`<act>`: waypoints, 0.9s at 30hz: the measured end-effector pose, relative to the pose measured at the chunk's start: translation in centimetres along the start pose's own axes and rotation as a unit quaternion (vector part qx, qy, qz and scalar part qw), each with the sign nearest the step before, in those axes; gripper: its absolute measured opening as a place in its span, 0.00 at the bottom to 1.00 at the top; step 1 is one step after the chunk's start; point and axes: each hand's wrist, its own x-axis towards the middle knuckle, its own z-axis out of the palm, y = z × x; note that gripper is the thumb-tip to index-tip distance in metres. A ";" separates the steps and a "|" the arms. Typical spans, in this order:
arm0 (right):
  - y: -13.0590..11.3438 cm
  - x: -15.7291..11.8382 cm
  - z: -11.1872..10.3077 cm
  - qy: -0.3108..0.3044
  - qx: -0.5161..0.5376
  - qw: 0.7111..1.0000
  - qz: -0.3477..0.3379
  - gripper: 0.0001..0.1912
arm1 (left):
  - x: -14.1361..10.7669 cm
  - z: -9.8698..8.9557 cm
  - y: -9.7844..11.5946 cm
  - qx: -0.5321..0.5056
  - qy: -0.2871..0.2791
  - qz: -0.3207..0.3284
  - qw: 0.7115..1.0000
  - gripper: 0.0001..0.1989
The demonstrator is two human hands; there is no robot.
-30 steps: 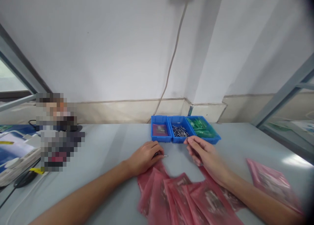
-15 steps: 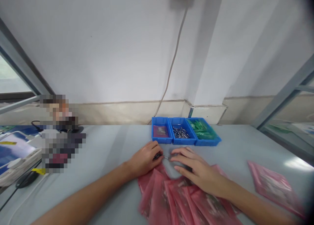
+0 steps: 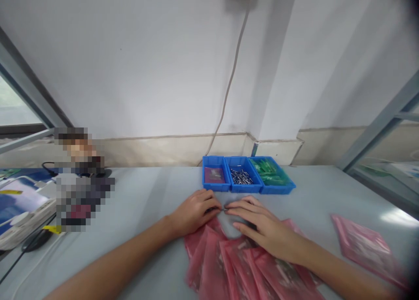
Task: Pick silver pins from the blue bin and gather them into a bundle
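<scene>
My left hand (image 3: 196,210) is closed over several small metal screws, mostly hidden under its curled fingers. From its fingertips the end of one screw (image 3: 224,210) pokes out to the right. My right hand (image 3: 257,221) comes in from the other side, palm down, its fingers stretched and the thumb apart from them. Its leading fingertips meet the tip of that screw; whether they grip it I cannot tell. Beneath and in front of both hands, pink plastic bags (image 3: 212,265) lie fanned out, overlapping, with small parts inside.
Three blue bins stand beyond my hands: one with a pink bag (image 3: 214,175), one with loose screws (image 3: 241,176), one with green packets (image 3: 270,172). Another pink bag (image 3: 363,245) lies at right. At left are a power strip (image 3: 41,212), cables and a blurred-out area.
My left fingers have closed further over the screws and shifted slightly right. The gap between both hands has narrowed, and less of the protruding screw shows. The bags and bins have stayed put.
</scene>
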 end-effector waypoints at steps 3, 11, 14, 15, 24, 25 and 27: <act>-0.1 0.1 -0.1 0.006 0.001 1.000 -0.009 0.16 | 0.0 -0.1 0.0 0.005 -0.002 0.000 1.000 0.13; 0.4 0.3 0.0 0.054 -0.021 0.998 -0.037 0.15 | -0.1 0.2 0.0 0.008 -0.001 -0.005 1.000 0.12; 0.0 0.1 -0.3 0.038 -0.017 0.998 -0.039 0.15 | -0.1 0.4 -0.2 0.009 0.010 -0.011 1.000 0.10; -0.1 0.1 -0.4 0.027 -0.013 0.999 -0.037 0.15 | -0.1 0.4 -0.2 0.009 0.013 -0.014 1.000 0.09; 0.1 -0.2 -0.2 0.007 -0.014 1.000 -0.017 0.19 | -0.1 0.4 -0.1 0.020 0.009 -0.018 1.000 0.07; 0.2 -0.2 -0.1 0.010 -0.020 1.000 -0.016 0.19 | -0.1 0.4 -0.1 0.020 0.010 -0.017 1.000 0.07; 0.4 -0.1 0.0 0.018 -0.033 0.999 -0.018 0.18 | 0.0 0.4 -0.1 0.019 0.011 -0.017 1.000 0.07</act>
